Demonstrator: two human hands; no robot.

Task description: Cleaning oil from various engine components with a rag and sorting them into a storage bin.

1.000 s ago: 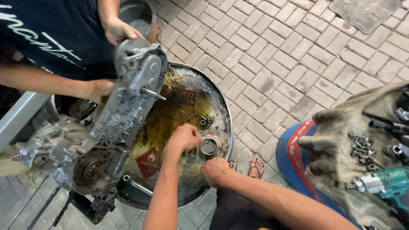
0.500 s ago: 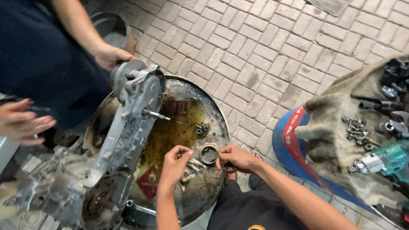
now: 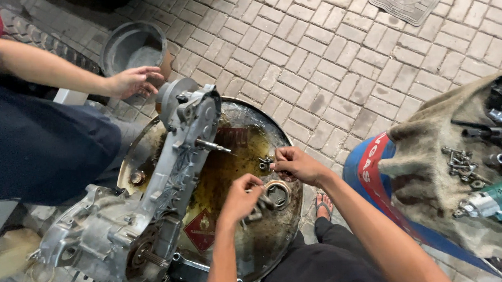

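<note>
Along the left of the frame, a co-worker's hand [image 3: 132, 81] has come off the grey engine casing [image 3: 148, 204], whose long axis runs from lower left up toward the grey bucket [image 3: 133, 48]. At centre, over the oily drum top [image 3: 228, 157], the left hand [image 3: 242, 199] now pinches a small metal part beside the metal ring [image 3: 278, 193]. The right hand [image 3: 296, 163], fingers closed, has shifted just above the ring; its grip is unclear.

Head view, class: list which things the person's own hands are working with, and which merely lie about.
In hand: left hand, right hand, metal ring, oily drum lid.
Lying about: engine casing, grey bucket, cordless drill, loose bolts.
</note>
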